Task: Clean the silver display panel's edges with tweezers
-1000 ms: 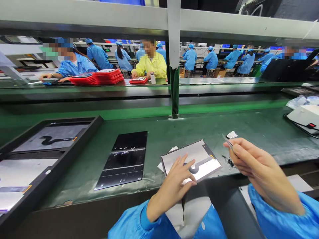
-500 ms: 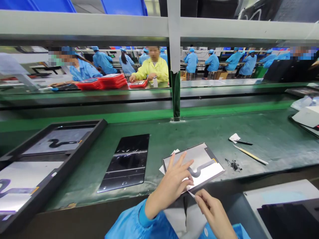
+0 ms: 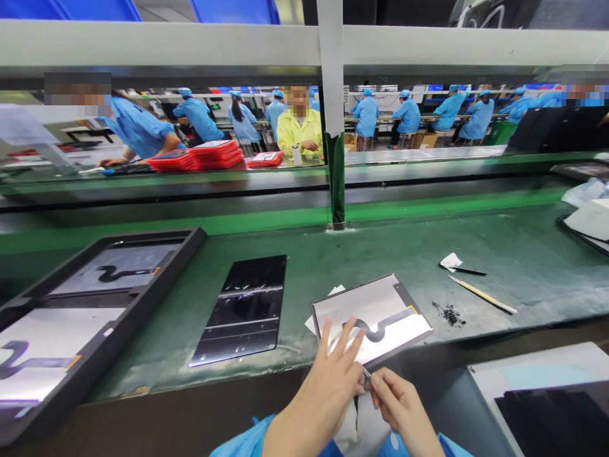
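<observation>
Display panel (image 3: 378,297) lies at the bench's (image 3: 394,247) near edge, probably so its border is reachable; the left hand (image 3: 323,384) lies splayed over it, seemingly to steady it, any clasp unclear, while the right hand (image 3: 402,401) pinches a thin tool (image 3: 366,373) by that border

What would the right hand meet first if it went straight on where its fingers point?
Likely the left hand, just ahead by the near edge of the grey panel; depth there is unclear.
</observation>
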`<state>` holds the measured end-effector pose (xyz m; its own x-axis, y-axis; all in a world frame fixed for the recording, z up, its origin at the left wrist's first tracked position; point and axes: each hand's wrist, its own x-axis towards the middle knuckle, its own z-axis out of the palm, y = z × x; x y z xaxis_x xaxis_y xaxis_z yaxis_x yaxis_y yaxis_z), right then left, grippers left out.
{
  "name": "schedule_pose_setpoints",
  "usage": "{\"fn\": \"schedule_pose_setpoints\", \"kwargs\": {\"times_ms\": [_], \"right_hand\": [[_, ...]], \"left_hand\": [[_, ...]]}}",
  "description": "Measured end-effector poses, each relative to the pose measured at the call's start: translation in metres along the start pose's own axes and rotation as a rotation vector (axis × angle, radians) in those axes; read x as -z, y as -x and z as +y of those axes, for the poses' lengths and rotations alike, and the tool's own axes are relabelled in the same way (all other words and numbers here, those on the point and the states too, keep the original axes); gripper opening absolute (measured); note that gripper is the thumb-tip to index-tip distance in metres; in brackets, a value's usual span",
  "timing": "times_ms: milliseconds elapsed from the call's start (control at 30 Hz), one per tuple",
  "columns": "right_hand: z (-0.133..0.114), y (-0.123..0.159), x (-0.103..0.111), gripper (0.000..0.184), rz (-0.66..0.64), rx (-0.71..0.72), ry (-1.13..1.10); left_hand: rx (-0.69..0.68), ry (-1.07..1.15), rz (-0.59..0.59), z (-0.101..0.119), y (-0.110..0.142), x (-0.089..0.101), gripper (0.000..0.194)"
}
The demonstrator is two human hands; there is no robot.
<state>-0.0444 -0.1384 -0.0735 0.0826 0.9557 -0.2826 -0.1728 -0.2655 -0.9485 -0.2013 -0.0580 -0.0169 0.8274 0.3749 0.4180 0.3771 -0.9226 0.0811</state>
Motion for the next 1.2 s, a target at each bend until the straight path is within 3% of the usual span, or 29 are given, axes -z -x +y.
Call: {"fn": "schedule_pose_setpoints", "kwargs": {"times_ms": [133, 233, 367, 533, 600, 700, 767, 900, 1067, 1200], "right_hand": [[-0.002, 0.001, 0.001, 0.063, 0.057, 0.05, 0.12], [-0.001, 0.001, 0.001, 0.061, 0.091, 0.098, 0.132], [0.004, -0.001, -0.003, 0.055, 0.105, 0.098, 0.025], [0.006, -0.002, -0.006, 0.055, 0.06, 0.093, -0.009], [0.005, -0.002, -0.005, 0.057, 0.052, 0.092, 0.024], [0.003, -0.001, -0.002, 0.058, 0.074, 0.096, 0.077], [-0.001, 0.001, -0.001, 0.058, 0.086, 0.114, 0.117], [-0.009, 0.003, 0.0, 0.059, 0.076, 0.115, 0.117], [-0.012, 0.005, 0.0, 0.055, 0.061, 0.118, 0.086], [-0.017, 0.006, 0.002, 0.06, 0.018, 0.067, 0.053]], "left_hand": [[-0.106, 0.11, -0.089, -0.007, -0.041, -0.002, 0.009], [-0.043, 0.095, -0.046, -0.022, -0.055, -0.008, 0.013], [0.086, 0.009, 0.006, -0.03, -0.031, -0.01, 0.015], [0.149, -0.149, 0.118, -0.008, 0.005, -0.013, 0.021], [0.128, -0.154, 0.144, 0.001, 0.003, -0.016, 0.022], [0.054, -0.064, 0.047, 0.005, -0.014, -0.017, 0.015], [0.035, 0.015, -0.008, 0.001, -0.028, -0.014, 0.013], [0.108, 0.191, 0.019, -0.016, -0.036, -0.007, 0.012], [0.287, 0.261, 0.189, -0.025, 0.001, 0.003, 0.038], [0.176, 0.136, 0.171, -0.01, 0.033, 0.003, 0.056]]}}
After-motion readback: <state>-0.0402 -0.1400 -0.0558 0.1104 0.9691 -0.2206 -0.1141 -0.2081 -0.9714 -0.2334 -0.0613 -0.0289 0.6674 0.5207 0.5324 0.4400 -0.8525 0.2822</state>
